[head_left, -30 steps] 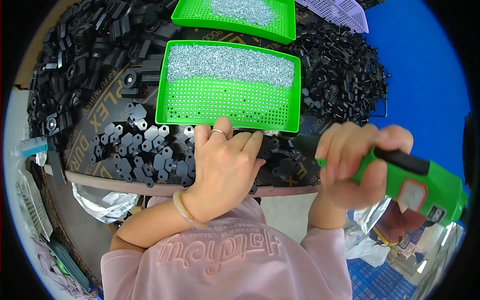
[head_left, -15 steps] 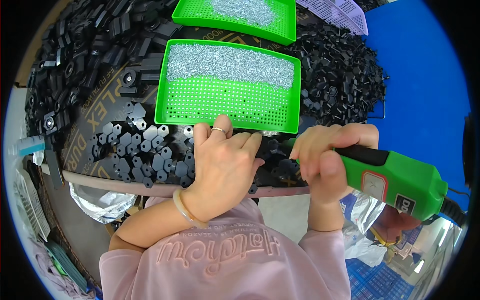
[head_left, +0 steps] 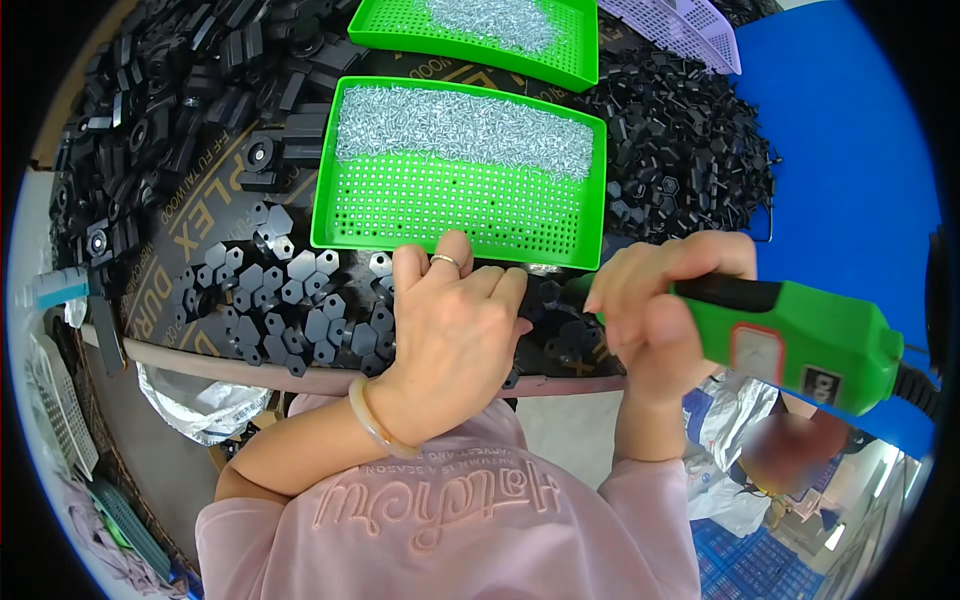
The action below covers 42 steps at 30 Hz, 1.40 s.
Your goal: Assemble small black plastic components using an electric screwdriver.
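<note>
My right hand (head_left: 665, 310) is wrapped round a green electric screwdriver (head_left: 790, 345) with a black switch strip and a cord at its back end. The tool lies nearly level, its tip end pointing left toward my other hand and hidden behind my fingers. My left hand (head_left: 455, 335), back upward, is closed at the near side of a green perforated basket (head_left: 455, 205); whatever lies under its fingers is hidden. Small silvery screws (head_left: 465, 125) fill the far half of that basket. Beside my left hand lie several black hexagonal plates with small tabs (head_left: 300, 300).
Behind stands a second green basket (head_left: 475, 65) with more screws. Large black parts (head_left: 200, 110) are heaped at the left, small black ones (head_left: 680, 150) at the right. A lilac basket (head_left: 690, 35) and a blue surface (head_left: 840, 150) lie beyond. White bags (head_left: 200, 405) hang below the table edge.
The screwdriver's back end has swung slightly upward in the picture, and my right hand has turned a little with it. My left hand stays at the same place by the basket.
</note>
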### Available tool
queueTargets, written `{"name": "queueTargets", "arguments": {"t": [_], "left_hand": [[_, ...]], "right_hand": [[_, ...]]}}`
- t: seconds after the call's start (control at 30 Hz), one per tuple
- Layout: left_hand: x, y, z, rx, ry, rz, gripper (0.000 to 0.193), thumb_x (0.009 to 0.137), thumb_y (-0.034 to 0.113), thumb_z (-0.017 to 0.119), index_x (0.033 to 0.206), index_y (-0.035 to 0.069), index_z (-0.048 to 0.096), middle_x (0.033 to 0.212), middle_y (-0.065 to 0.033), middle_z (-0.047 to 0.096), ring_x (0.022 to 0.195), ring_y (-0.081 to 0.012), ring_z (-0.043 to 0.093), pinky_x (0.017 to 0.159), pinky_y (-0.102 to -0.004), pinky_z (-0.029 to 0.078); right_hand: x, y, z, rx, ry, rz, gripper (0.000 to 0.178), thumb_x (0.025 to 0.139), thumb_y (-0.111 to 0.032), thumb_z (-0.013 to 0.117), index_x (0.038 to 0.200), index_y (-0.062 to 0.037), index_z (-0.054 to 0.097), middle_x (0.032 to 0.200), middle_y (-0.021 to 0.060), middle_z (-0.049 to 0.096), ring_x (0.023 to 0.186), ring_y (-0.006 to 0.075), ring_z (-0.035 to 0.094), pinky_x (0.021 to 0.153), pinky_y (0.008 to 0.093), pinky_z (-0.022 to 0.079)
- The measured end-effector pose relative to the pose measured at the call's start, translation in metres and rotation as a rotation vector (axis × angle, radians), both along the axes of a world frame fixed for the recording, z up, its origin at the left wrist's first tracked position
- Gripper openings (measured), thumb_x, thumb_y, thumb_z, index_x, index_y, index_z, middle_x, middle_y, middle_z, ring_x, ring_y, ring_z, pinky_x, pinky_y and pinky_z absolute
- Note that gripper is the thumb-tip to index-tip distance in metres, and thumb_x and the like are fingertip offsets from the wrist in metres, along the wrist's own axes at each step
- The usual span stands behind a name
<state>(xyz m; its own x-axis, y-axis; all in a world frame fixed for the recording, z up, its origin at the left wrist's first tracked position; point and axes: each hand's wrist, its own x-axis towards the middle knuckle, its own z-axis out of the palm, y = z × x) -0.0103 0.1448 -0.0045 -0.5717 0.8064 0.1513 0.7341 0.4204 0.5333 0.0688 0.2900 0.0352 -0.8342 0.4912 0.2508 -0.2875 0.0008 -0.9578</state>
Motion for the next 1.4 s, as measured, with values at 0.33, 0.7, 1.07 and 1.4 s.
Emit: {"name": "queueTargets", "arguments": {"t": [0.33, 0.7, 1.07, 1.4], "left_hand": [[0.002, -0.001, 0.002, 0.021, 0.023, 0.027, 0.041, 0.06, 0.022, 0.08, 0.099, 0.011, 0.071, 0.079, 0.0028, 0.065, 0.081, -0.0212, 0.047, 0.074, -0.0388, 0.029], [0.001, 0.0, 0.001, 0.031, -0.012, 0.003, 0.042, 0.058, 0.021, 0.081, 0.098, 0.011, 0.071, 0.078, 0.0017, 0.065, 0.081, -0.0222, 0.048, 0.074, -0.0391, 0.03], [-0.002, -0.002, 0.001, 0.022, 0.015, 0.003, 0.037, 0.059, 0.02, 0.076, 0.095, 0.012, 0.072, 0.077, 0.0014, 0.067, 0.078, -0.0222, 0.048, 0.074, -0.0385, 0.03], [-0.001, -0.001, -0.002, 0.082, 0.034, 0.015, 0.028, 0.058, 0.016, 0.074, 0.086, 0.01, 0.07, 0.072, -0.0006, 0.063, 0.084, -0.0233, 0.049, 0.075, -0.0395, 0.029]], "right_hand": [[-0.049, 0.016, -0.024, 0.185, 0.148, -0.174, 0.024, 0.088, -0.008, 0.055, 0.107, -0.0003, 0.043, 0.056, 0.0056, 0.045, 0.043, 0.0141, 0.042, 0.049, 0.0332, 0.044], [-0.045, 0.015, -0.02, 0.218, 0.112, -0.151, 0.022, 0.09, -0.011, 0.055, 0.106, -0.0016, 0.042, 0.057, 0.0052, 0.045, 0.044, 0.0138, 0.042, 0.049, 0.0323, 0.045], [-0.001, -0.018, 0.03, 0.075, 0.113, 0.085, 0.036, 0.09, -0.029, 0.067, 0.107, -0.0094, 0.043, 0.059, 0.0017, 0.049, 0.046, 0.0137, 0.046, 0.051, 0.0315, 0.045], [-0.003, -0.031, 0.013, 0.119, 0.002, 0.041, 0.042, 0.086, -0.031, 0.072, 0.102, -0.0092, 0.039, 0.056, 0.0023, 0.049, 0.044, 0.0148, 0.048, 0.05, 0.0325, 0.046]]}}
